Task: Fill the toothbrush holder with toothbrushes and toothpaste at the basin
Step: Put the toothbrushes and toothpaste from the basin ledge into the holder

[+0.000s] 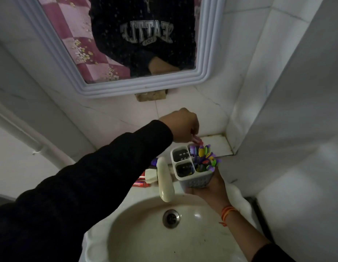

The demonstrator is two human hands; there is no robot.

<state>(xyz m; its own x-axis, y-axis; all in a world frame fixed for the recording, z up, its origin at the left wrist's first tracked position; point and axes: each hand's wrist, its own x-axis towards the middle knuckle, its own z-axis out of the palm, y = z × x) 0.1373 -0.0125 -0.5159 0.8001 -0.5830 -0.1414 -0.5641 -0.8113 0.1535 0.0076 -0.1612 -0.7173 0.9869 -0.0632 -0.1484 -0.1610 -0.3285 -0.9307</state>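
Right hand (207, 188) cups toothbrush holder (194, 173) from below, above basin (145, 233) rim. Left hand (181, 127) pinches pink toothbrush (198, 141) over packed large compartment; 2 small compartments vacant. Toothpaste tubes (140, 181) lie behind tap (165, 181). Risk: crowded handles block insertion; forced push may tip holder into basin.

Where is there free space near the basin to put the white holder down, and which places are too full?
Free: the tiled corner ledge behind the white perforated plastic toothbrush holder, bordered by the two walls. Crowded: the rim behind the cream tap, where red toothpaste tubes lie. The left hand hovers over the holder; the right hand grips its base.
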